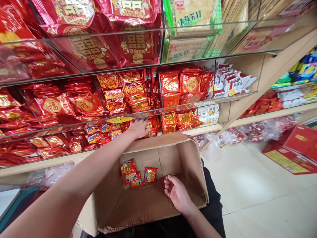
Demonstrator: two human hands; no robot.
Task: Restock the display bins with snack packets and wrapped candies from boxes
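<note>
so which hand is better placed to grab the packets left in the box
Right. The right hand is already down inside the cardboard box, beside the red packets; the left hand is up at the shelf bin.

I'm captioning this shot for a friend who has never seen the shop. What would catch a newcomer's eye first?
First, the wall of shiny red snack packets filling the glass-fronted shelf bins across the upper frame. Next, the open cardboard box at centre bottom, with a few red packets lying in it. The left hand reaches into a lower bin, while the right hand rests inside the box.
</note>
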